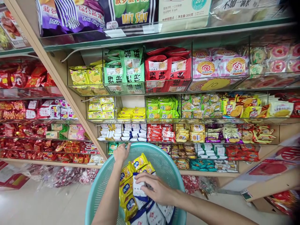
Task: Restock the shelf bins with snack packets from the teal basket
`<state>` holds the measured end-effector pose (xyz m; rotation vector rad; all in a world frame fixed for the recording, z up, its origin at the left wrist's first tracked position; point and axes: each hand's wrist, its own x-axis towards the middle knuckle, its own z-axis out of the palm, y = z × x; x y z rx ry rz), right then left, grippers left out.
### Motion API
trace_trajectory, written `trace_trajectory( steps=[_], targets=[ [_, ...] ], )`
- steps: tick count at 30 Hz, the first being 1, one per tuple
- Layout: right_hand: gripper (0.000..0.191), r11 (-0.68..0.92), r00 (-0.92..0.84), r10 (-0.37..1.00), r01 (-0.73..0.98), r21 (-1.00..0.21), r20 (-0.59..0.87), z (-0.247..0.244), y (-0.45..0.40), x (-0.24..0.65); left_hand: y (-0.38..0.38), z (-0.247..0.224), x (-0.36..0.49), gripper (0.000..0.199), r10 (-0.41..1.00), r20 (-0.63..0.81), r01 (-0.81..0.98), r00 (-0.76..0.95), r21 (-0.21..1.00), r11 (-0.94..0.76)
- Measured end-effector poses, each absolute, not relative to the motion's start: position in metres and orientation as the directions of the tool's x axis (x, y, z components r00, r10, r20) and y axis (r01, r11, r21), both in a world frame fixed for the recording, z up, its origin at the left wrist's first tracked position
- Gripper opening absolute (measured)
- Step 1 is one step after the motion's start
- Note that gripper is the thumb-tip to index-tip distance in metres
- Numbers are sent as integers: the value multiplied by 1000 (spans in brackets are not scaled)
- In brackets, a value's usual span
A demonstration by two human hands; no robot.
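A turquoise plastic basket stands in front of me, below the shelves. Over its far left rim lies my left hand, the thumb lifted along the edge and the other fingers curled over, partly hidden. Inside the basket, my right hand has its fingers closed around the upper side of a white and blue snack packet. More white and blue packets lie beneath it, near my wrist. Yellow snack packets with blue ovals are stacked along the left and far side.
Shelves of wrapped snacks fill the view. White and blue packets sit in a low compartment just beyond the basket, beside red packets. A slanted wooden post divides the shelves. Bagged goods lie on the floor underneath.
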<state>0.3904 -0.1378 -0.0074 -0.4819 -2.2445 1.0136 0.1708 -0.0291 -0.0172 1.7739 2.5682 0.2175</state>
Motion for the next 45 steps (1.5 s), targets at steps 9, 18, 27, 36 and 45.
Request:
trace_trajectory(
  steps=[9, 18, 27, 36, 45],
  targets=[
    [37, 698, -888, 342, 21, -716, 307, -3, -132, 390, -29, -14, 175, 56, 930, 66, 929, -362, 111, 353],
    [52, 724, -944, 212, -22, -689, 253, -3, -111, 385, -27, -16, 173, 56, 926, 56, 925, -373, 104, 366],
    [59, 760, -987, 138, 48, -649, 88, 5, -95, 381, -27, -20, 169, 57, 918, 73, 918, -391, 110, 382],
    [64, 750, -984, 155, 58, -658, 91, -8, -92, 385, -27, -19, 169, 56, 919, 84, 922, -384, 85, 378],
    [57, 738, -978, 198, 110, -666, 58, -12, -102, 395, -29, -18, 174, 56, 923, 95, 928, -372, 78, 365]
  ],
)
